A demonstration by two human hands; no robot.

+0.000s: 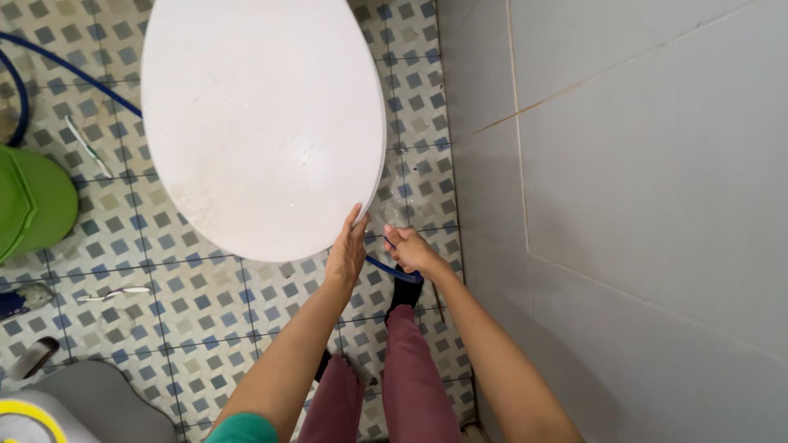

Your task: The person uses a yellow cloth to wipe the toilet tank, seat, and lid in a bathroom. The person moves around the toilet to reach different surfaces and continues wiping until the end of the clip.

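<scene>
- At nine o'clock I see a green bin [29, 201] standing on the tiled floor [205, 303], which is patterned in small blue and grey squares.
- Two toothbrushes lie on those tiles: one [88, 148] at about ten o'clock, another [115, 293] lower down near eight.
- A blue hose [74, 70] runs across the floor from the upper left and passes behind the white toilet lid [263, 123].
- That lid fills the twelve o'clock area, its surface speckled with water drops.
- My left hand [346, 254] has its fingers pressed against the lid's lower rim.
- My right hand [413, 253], just beside it, has its fingers clenched around the blue hose end.
- From one to five o'clock stands a pale grey tiled wall [640, 205].
</scene>
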